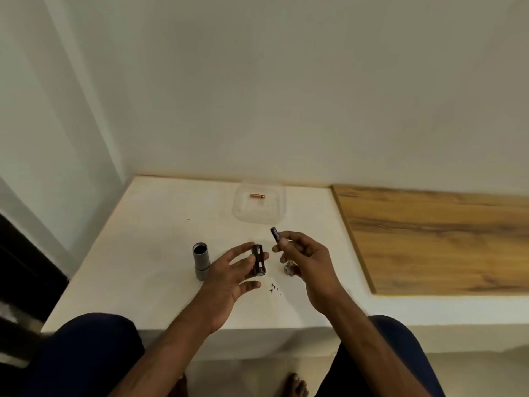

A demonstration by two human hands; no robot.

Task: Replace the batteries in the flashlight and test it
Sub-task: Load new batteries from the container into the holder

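Note:
The grey flashlight body (201,261) stands upright on the white table (148,253) with its open end up, left of my hands. My left hand (230,275) holds the dark battery holder (258,260) upright between thumb and fingers. My right hand (303,257) pinches a dark battery (274,234) at its lower end, tilted, just right of and above the holder. A small metal cap (289,267) lies on the table under my right hand, partly hidden. A copper-coloured battery (257,196) lies in a clear plastic tray (243,209) at the back.
The table stands in a corner against white walls. A wooden surface (443,239) adjoins it on the right. Small dark scraps (273,288) lie on the table near my wrists. My knees and bare feet show below the table's front edge.

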